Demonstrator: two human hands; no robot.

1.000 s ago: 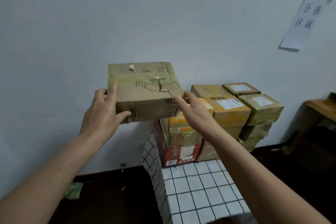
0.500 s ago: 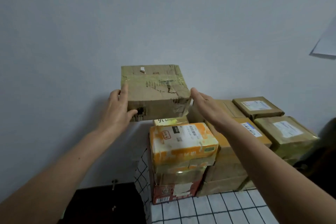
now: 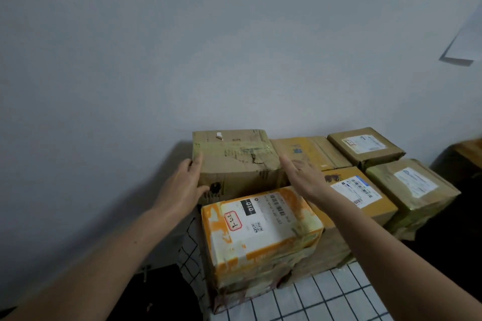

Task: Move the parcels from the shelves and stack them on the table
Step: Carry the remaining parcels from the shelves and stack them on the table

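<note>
A taped brown cardboard parcel (image 3: 234,161) sits at the back left of the pile, against the wall, behind an orange and white parcel (image 3: 260,221). My left hand (image 3: 182,187) holds its left front corner, fingers along the side and thumb on the front face. My right hand (image 3: 302,177) lies flat with straight fingers against its right side. The pile stands on a table with a white chequered cloth (image 3: 326,300).
More parcels fill the pile's right side: a yellow one (image 3: 310,151), a labelled orange one (image 3: 357,190) and two brown taped ones (image 3: 365,144) (image 3: 412,185). A paper sheet (image 3: 467,39) hangs on the wall. Wooden furniture (image 3: 469,148) stands at the far right.
Both hands have lowered the brown parcel from mid-air onto the back left of the pile. The view has come closer to the table.
</note>
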